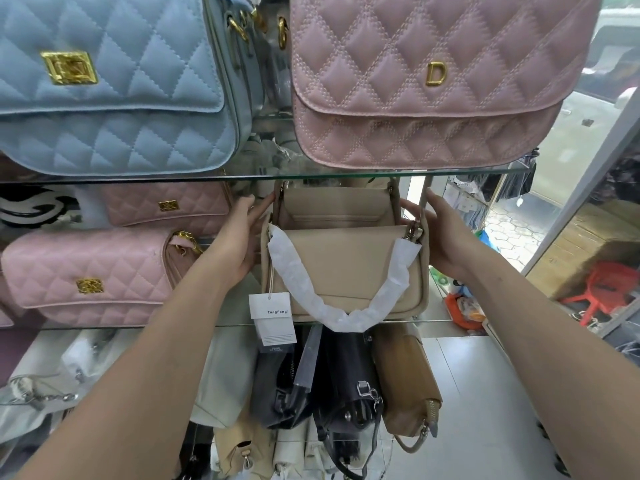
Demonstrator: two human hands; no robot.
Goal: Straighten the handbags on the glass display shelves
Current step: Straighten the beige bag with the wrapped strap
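A beige handbag (346, 268) stands on the middle glass shelf (433, 321), its strap wrapped in white paper and a white tag (272, 315) hanging off the front left. My left hand (239, 240) presses flat against its left side. My right hand (440, 233) grips its right side near the strap ring. Behind it stands a second beige bag (332, 206). A pink quilted bag (86, 275) lies to the left on the same shelf, another pink one (166, 207) behind it.
On the upper glass shelf (263, 175) stand a light blue quilted bag (114, 84) and a pink quilted bag (433, 77) with a gold D. Below, black (346, 382), tan (405, 379) and white bags crowd the lower shelf. A red stool (602, 289) stands at the right.
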